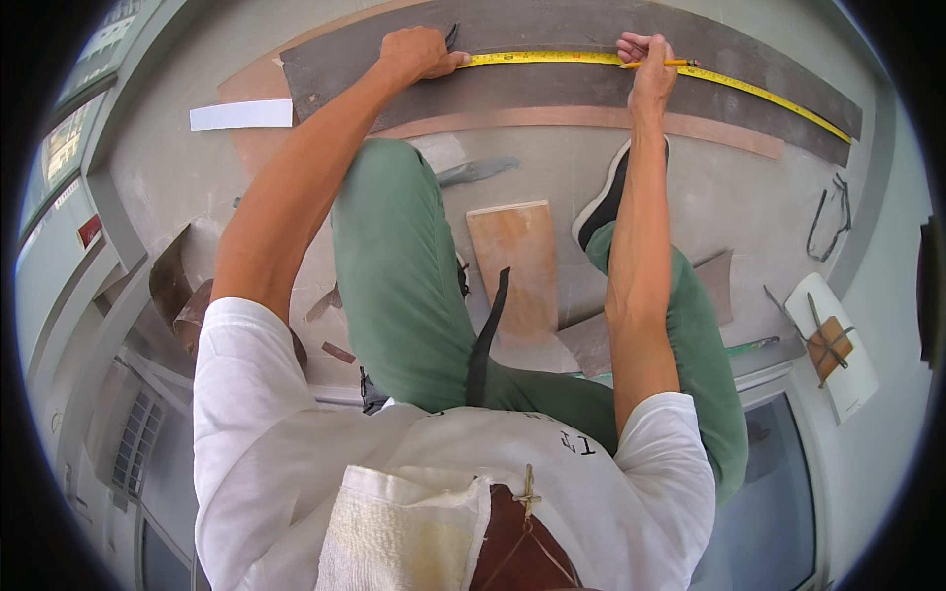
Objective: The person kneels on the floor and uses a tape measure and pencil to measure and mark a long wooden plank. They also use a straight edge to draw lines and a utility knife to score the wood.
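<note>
A long dark grey-brown strip of sheet material (552,89) lies across the floor in front of me. Along it runs a yellow tape measure (542,58), its blade stretched to the strip's right end. My left hand (419,54) is closed on the tape's left end; the fingers hide most of what they grip, and a small dark piece pokes out beside them. Over the strip, right of the middle, my right hand (650,74) pinches a yellow pencil (680,63), which lies crosswise just above the blade.
Beneath the strip shows a pinkish-tan sheet (724,133). A white rectangular piece (241,114) lies at its left. Between my legs are a wooden board (514,261) and a grey blade-like tool (480,170). Glasses (830,217) lie at the right, with dark offcuts (177,286) at the left.
</note>
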A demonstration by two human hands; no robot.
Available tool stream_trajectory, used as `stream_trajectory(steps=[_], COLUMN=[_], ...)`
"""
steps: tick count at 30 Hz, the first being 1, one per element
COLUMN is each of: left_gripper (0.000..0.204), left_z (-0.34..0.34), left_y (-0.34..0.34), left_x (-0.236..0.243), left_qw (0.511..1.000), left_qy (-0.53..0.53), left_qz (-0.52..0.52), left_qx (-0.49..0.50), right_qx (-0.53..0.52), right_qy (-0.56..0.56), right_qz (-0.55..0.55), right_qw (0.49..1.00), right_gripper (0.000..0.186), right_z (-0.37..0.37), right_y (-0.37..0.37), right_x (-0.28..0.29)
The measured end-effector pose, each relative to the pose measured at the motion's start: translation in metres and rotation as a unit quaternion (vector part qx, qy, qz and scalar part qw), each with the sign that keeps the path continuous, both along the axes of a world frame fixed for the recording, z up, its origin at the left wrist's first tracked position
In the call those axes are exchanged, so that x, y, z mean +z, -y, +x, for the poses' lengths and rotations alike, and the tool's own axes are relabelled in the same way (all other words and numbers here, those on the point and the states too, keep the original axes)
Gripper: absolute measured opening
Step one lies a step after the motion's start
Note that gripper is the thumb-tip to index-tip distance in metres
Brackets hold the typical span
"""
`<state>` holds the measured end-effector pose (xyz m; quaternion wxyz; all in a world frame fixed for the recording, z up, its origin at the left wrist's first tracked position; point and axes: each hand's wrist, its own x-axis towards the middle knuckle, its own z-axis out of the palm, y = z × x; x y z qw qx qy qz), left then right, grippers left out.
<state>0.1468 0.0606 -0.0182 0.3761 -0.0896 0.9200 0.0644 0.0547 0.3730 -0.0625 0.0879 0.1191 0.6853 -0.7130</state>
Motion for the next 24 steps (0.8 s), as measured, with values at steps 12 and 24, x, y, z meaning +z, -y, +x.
stream_trajectory(steps=[12,24], left_gripper=[0.069,0.064], left_z=[0.022,0.016], left_y=[-0.009,-0.009], left_x=[0.005,0.003], left_qw=[0.999,1.000], left_qy=[-0.033,-0.023], left_qz=[-0.011,0.007], left_qx=[-0.012,0.008], right_qx=[0.227,0.343], right_qy=[-0.014,-0.021], right_qz=[0.081,0.082], right_qw=[0.970,0.936], right_gripper=[0.056,0.038], right_z=[0.037,0.038], right_y=[0.037,0.111], right_x=[0.050,0.001])
